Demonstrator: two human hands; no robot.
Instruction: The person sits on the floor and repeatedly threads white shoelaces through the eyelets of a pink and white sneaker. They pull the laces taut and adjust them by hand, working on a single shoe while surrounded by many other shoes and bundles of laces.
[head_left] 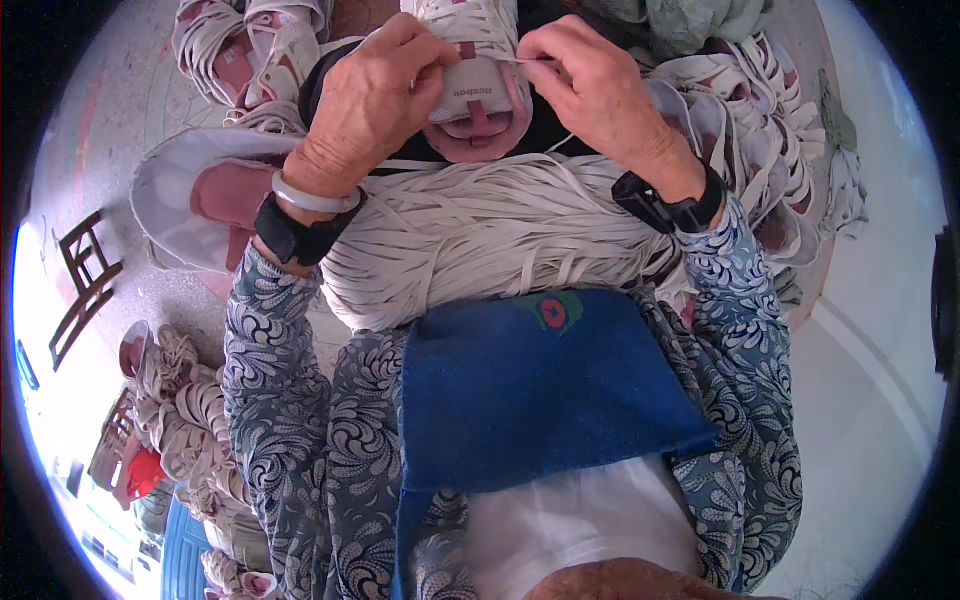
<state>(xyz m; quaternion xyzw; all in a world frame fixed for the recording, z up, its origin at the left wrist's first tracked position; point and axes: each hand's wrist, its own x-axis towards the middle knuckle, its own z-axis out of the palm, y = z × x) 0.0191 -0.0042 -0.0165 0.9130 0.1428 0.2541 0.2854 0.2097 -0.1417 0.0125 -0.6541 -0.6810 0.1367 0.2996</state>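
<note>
Frame centre = clock hub. Wooden frame (88, 280) on floor at 9. Shoe pile (195, 430) at 8. Pink-lined upper (240, 190) at 10, beside left forearm. Left hand (380, 95) at 11: fingers curled narrow at shoe's left edge; can't tell if they grip anything. Shoe (480, 95) at 12, between both hands, tongue loop end toward wearer. Lace bundle (490, 235) just below it, also 12. Blue apron (540, 390) at 5, near hub. Right hand (600, 95) at 1: thumb and index pinching white lace (508, 60) at shoe's right edge. Laced uppers (755, 110) heaped at 2.
</note>
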